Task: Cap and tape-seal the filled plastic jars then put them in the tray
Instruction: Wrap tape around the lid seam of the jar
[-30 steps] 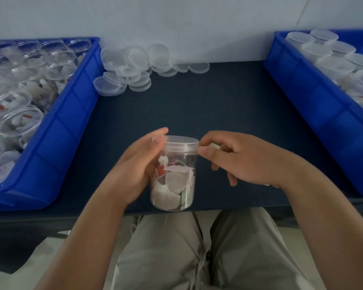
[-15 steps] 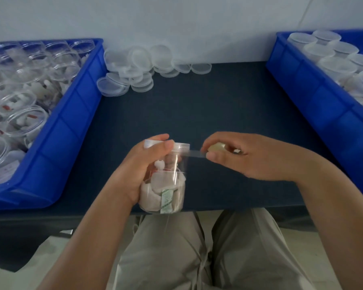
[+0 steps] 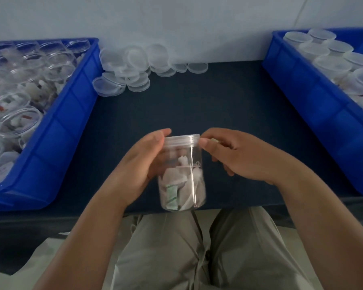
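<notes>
Two hands meet on one filled jar, which hangs at the near edge of the dark table, just above my lap. It stands upright, long axis running up and down, capped end up and base toward my knees. My left hand wraps its left side, fingers curled round the clear wall and thumb up by the lid. My right hand is closed, thumb and forefinger pinched together at the lid's right edge, with a pale piece tucked between them; I cannot tell what it is. Inside the jar lie white packets and a green-striped sachet. A blue tray of uncapped jars sits far left, another blue tray of capped jars far right, and loose lids are heaped by the far wall.
</notes>
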The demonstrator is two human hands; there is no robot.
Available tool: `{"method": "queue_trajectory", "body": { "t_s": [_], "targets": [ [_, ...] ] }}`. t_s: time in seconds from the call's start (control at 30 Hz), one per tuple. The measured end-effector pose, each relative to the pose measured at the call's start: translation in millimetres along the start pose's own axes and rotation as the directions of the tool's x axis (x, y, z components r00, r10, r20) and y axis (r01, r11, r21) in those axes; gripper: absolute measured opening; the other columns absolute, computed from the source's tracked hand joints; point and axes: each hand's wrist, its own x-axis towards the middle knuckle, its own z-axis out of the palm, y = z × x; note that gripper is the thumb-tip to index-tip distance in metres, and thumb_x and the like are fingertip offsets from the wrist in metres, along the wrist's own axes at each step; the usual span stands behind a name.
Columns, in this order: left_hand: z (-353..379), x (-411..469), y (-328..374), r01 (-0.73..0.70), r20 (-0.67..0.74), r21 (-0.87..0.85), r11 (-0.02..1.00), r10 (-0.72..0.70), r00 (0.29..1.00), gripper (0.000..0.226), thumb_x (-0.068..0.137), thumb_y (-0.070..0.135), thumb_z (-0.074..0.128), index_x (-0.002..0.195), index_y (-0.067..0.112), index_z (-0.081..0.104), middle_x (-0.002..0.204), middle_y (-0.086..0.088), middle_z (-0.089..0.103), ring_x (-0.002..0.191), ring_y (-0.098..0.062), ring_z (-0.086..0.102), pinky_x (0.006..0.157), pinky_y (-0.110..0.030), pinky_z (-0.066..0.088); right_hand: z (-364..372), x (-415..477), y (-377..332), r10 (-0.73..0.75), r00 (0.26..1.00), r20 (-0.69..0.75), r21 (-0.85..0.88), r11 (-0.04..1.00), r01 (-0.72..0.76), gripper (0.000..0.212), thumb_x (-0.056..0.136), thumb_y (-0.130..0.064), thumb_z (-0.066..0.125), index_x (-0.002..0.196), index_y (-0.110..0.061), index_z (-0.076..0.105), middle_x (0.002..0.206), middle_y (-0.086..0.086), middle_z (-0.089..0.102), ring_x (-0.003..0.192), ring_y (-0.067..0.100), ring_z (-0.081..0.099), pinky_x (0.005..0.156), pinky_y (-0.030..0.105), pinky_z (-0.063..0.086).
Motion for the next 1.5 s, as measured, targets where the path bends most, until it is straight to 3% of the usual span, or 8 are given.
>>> {"method": "queue_trajectory", "body": {
  "t_s": [0.2,0.37,0.63,0.9,1.03,1.2,1.33,1.5],
  "targets": [
    [18.3,1.5,-5.8,-0.063,-0.279,0.164,0.985,0.108,0.954,0.098,0.052,0.082,0.089,0.138,0.044,0.062,0.119,0.015,0.076,0.106,-0.011,0.077,0.087,-0.033,0.063,13.4,2.3,-8.8,-0.006,0.998,-0.057,-0.060,0.998,0.003,0.033,0.103,-0.073,0.039,0.110,-0.050,0.062,0.092,-0.041,0.061,0.077,-0.018,0.060,0.067,0.025,0.043],
    [17.7,2.6,-5.1,-0.010,-0.302,0.348,0.938,0.122,0.946,0.132,0.043,0.091,0.085,0.157,0.054,0.031,0.129,0.035,0.058,0.120,0.016,0.058,0.096,-0.023,0.053,25.0,3.5,-11.5,-0.009,0.996,-0.092,-0.063,0.998,0.003,0.030,0.100,-0.075,0.041,0.105,-0.052,0.059,0.082,-0.032,0.065,0.073,-0.012,0.062,0.064,0.026,0.045],
    [-0.8,3.0,17.4,0.057,-0.266,0.092,0.994,-0.031,0.964,0.120,0.038,0.068,0.101,0.146,0.038,0.059,0.119,0.007,0.078,0.101,-0.016,0.079,0.077,-0.031,0.063,2.3,-3.1,-11.4,-0.073,0.992,0.103,-0.155,0.984,0.088,0.046,0.091,-0.087,0.037,0.133,-0.070,0.043,0.103,-0.035,0.062,0.090,-0.012,0.062,0.080,0.025,0.045],
    [2.5,-10.9,21.5,0.155,0.156,-0.381,0.912,-0.102,0.983,0.093,0.058,0.058,0.099,0.128,0.004,0.069,0.099,-0.018,0.071,0.076,-0.025,0.072,0.063,-0.035,0.062,-17.5,-5.9,-15.8,-0.107,0.973,0.204,-0.026,0.993,0.115,0.046,0.085,-0.086,0.036,0.117,-0.064,0.060,0.097,-0.020,0.068,0.070,0.004,0.067,0.072,0.026,0.051],
    [0.3,-14.0,18.9,-0.010,0.176,-0.253,0.967,0.056,0.983,0.053,0.081,0.067,0.077,0.105,0.020,0.086,0.088,0.000,0.078,0.079,-0.016,0.076,0.069,-0.029,0.061,-13.9,-3.6,-16.5,-0.133,0.966,0.223,-0.019,0.990,0.140,0.034,0.097,-0.075,0.037,0.118,-0.062,0.061,0.104,-0.016,0.068,0.073,0.005,0.068,0.069,0.019,0.054],
    [-4.5,-7.6,17.2,0.093,0.166,-0.239,0.967,-0.053,0.985,0.097,0.068,0.073,0.087,0.135,0.005,0.070,0.113,-0.020,0.076,0.094,-0.031,0.076,0.076,-0.040,0.065,-8.0,-2.7,-13.3,-0.145,0.973,0.178,-0.032,0.988,0.153,0.033,0.100,-0.073,0.036,0.114,-0.058,0.061,0.103,-0.010,0.068,0.074,0.010,0.071,0.072,0.027,0.053],
    [-8.9,-7.5,11.6,0.001,0.087,-0.097,0.995,0.008,0.996,0.097,0.078,0.076,0.078,0.158,0.030,0.046,0.141,-0.015,0.069,0.127,-0.035,0.069,0.097,-0.045,0.060,-5.1,-3.4,-9.8,-0.111,0.990,0.083,-0.028,0.993,0.114,0.030,0.102,-0.071,0.038,0.110,-0.056,0.063,0.098,-0.007,0.071,0.068,0.008,0.070,0.068,0.027,0.052],
    [6.8,-3.6,4.7,-0.045,-0.132,0.076,0.996,0.055,0.990,0.089,0.055,0.069,0.097,0.135,0.056,0.060,0.120,0.010,0.076,0.105,-0.025,0.079,0.077,-0.032,0.064,6.5,-2.3,-13.3,-0.096,0.994,0.060,-0.067,0.993,0.100,0.026,0.104,-0.068,0.040,0.107,-0.054,0.062,0.092,-0.011,0.071,0.067,0.007,0.072,0.069,0.032,0.052]
  ]
}}
